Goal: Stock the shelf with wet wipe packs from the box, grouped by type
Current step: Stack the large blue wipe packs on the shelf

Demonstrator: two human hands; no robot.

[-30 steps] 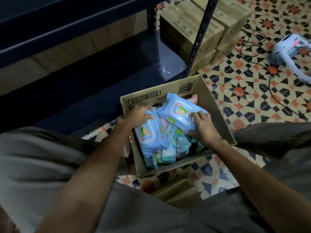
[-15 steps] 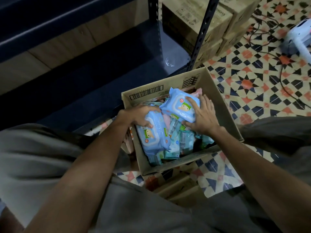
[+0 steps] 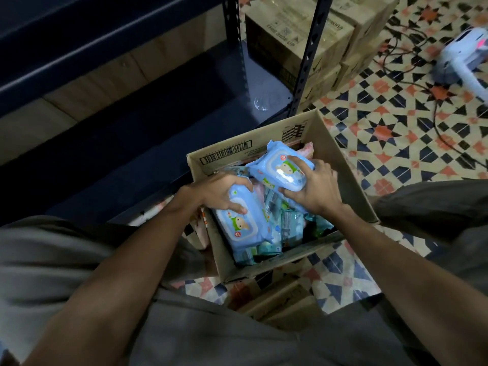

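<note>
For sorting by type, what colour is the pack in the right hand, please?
Light blue pack, head view.

The right hand [image 3: 313, 187] now grips the upper blue wipe pack [image 3: 281, 170] with fingers curled over its top, where they lay flatter half a second ago. The left hand [image 3: 217, 192] clamps the lower blue wipe pack [image 3: 241, 224], thumb now on its face.

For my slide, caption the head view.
Both hands, left and right, each grip a blue pack in the box.
</note>
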